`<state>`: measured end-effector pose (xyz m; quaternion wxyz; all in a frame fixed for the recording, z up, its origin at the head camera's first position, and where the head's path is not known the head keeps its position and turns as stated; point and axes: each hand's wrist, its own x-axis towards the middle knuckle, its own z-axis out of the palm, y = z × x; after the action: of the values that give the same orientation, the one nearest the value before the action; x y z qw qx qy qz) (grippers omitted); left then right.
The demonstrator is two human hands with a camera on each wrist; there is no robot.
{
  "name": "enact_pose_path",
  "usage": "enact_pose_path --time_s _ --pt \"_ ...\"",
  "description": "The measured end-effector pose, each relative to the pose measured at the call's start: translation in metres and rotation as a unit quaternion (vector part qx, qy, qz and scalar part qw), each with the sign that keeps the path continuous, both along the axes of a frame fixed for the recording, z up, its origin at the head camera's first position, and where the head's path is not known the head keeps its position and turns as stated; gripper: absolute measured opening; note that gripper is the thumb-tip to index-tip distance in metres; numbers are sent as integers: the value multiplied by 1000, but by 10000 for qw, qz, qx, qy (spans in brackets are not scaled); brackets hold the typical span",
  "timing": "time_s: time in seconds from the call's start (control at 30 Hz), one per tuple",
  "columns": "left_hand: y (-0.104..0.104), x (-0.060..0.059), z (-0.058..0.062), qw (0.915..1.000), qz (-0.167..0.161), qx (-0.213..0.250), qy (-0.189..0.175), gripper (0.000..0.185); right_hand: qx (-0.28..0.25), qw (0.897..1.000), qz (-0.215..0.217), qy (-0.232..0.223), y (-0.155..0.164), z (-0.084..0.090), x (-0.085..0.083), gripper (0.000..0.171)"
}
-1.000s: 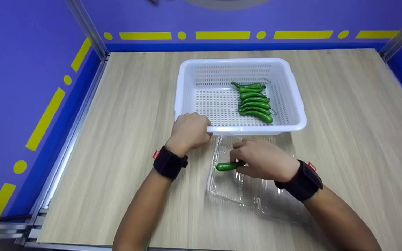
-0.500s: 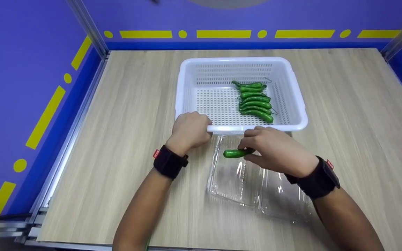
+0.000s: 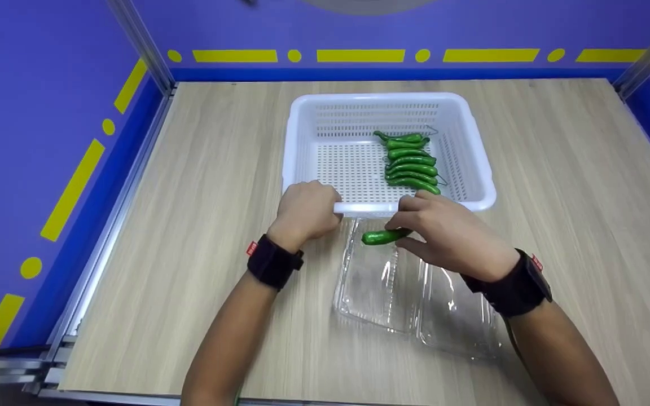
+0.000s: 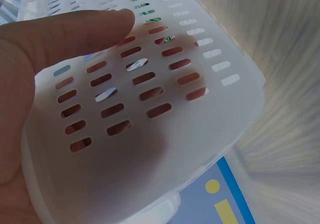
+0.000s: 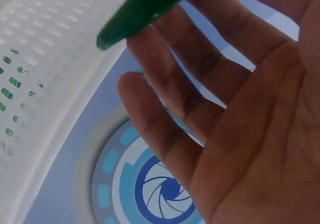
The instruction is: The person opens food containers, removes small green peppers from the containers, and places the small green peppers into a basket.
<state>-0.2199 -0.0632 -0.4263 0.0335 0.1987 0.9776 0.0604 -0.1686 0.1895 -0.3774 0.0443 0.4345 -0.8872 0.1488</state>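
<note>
In the head view my left hand [image 3: 309,210] grips the near left rim of a white perforated basket [image 3: 381,208]. The left wrist view shows the thumb pressed on the outside of its slotted wall [image 4: 200,119], with fingers showing through the slots. My right hand [image 3: 452,234] pinches a green chili pepper [image 3: 381,237] between thumb and fingers, above a clear plastic clamshell box [image 3: 367,287]. The pepper [image 5: 145,14] crosses the fingers in the right wrist view, its far end hidden. Several green chili peppers [image 3: 412,169] lie in a row on the right side of the basket floor.
Wood-grain table [image 3: 212,186] lies under everything. The clamshell's second half [image 3: 455,316] spreads to the right, beneath my right wrist. Blue panels [image 3: 381,34] with yellow marks stand at the back and sides. A metal frame rail [image 3: 110,242] runs along the left edge.
My right hand has moved up and away from me with the chili pepper, from over the middle of the clamshell toward the basket's near rim. My left hand keeps its grip in place.
</note>
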Motion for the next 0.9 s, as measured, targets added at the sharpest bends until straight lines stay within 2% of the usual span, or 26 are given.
enact_pose_path --time_s 0.17,0.43,0.67,0.9 --pt "0 0 0 10000 -21 -14 -17 18 -101 9998 -136 73 1 0 -2 19" --pt "0 -1 -1 10000 -7 -38 13 18 -339 9981 -252 451 3 1 -6 23" --pt "-1 -1 -2 10000 -17 -64 0 18 -659 9944 -567 594 4 0 -11 24" --pt "0 0 -1 10000 -30 -64 68 16 -1033 9873 -955 737 8 0 -19 31"
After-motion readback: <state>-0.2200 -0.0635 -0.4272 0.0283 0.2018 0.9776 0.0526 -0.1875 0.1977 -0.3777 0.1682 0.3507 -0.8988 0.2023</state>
